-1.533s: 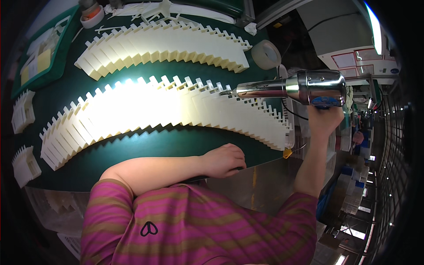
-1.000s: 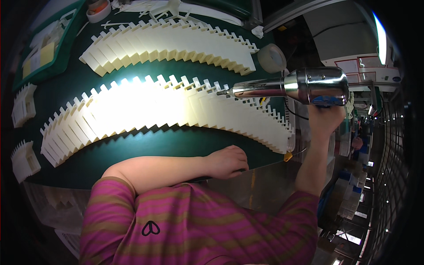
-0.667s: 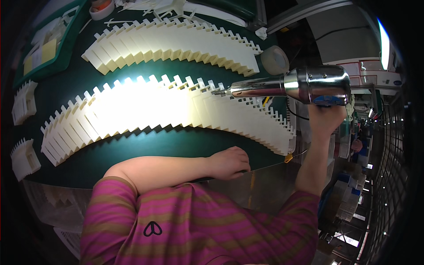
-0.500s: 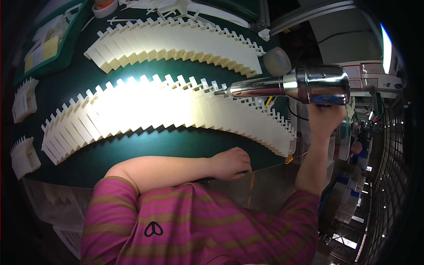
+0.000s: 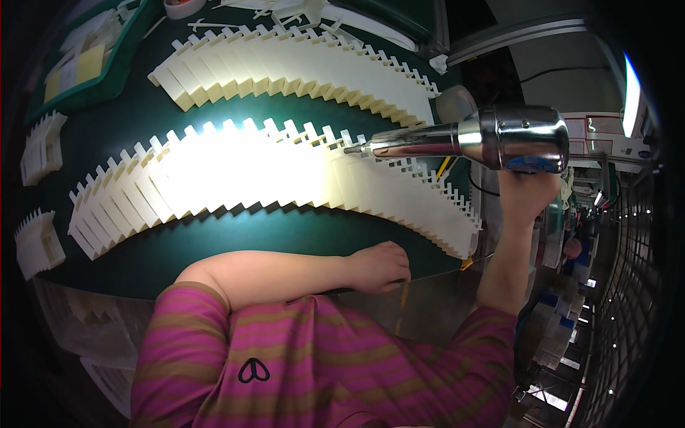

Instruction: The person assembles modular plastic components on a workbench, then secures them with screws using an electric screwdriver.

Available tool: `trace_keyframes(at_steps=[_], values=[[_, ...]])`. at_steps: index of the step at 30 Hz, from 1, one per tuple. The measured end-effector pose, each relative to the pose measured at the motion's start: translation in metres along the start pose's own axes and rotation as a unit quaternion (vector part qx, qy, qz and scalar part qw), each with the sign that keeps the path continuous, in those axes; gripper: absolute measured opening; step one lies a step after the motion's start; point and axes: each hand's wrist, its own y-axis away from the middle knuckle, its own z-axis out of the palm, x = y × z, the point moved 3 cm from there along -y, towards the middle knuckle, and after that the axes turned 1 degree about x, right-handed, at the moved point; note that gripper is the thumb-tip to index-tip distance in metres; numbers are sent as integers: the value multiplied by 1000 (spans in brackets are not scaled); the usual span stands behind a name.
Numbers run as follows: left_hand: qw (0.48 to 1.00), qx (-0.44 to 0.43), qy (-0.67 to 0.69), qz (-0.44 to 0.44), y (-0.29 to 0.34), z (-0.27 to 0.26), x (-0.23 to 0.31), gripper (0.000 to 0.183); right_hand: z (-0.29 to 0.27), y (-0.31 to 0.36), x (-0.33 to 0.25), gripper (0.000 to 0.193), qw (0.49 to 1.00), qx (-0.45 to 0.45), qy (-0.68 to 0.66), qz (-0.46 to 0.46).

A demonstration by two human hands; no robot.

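My right hand (image 5: 529, 192) is wrapped around the grip of a shiny metal pistol-grip power tool (image 5: 510, 137). The thin dark bit at its front points left and meets or hovers over the pronged upper edge of the nearer row of white plastic parts (image 5: 399, 192); contact cannot be made out. These parts overlap in a long curve, and bright light washes out their middle. Below that row my left hand (image 5: 379, 267) rests by the front table edge, fingers curled and nothing visible in them. My left forearm lies across the front of the table.
A second curved row of white parts (image 5: 285, 68) lies farther back. Two loose stacks (image 5: 43, 150) sit at the left. At the far left a green tray (image 5: 93, 89) holds white pieces. A roll of tape (image 5: 455, 104) stands behind the tool, and plastic scraps lie along the back.
The view has shifted slightly, so the rows appear a little displaced. The power tool stays at nearly the same spot on the nearer row, and my left hand keeps its pose.
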Motion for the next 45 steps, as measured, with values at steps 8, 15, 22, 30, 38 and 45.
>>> trace_keyframes(at_steps=[8,15,22,30,38,45], values=[[999,44,-13,15,0,0,2,19,1,-8,-2,21,1000,-2,-8,5],[998,53,-10,14,0,1,0,18,11,-13,-7,21,999,-6,-42,-3],[1000,15,-7,-2,0,2,0,22,15,-24,-23,22,998,11,-68,-1],[1000,11,-7,-7,-1,2,0,20,21,-29,-26,18,999,-12,-24,-26],[1000,5,-10,-9,-1,3,1,21,28,-37,-37,22,996,18,-71,-49],[1000,6,-12,-6,-2,4,0,21,33,-44,-44,25,995,-2,-41,-91]])
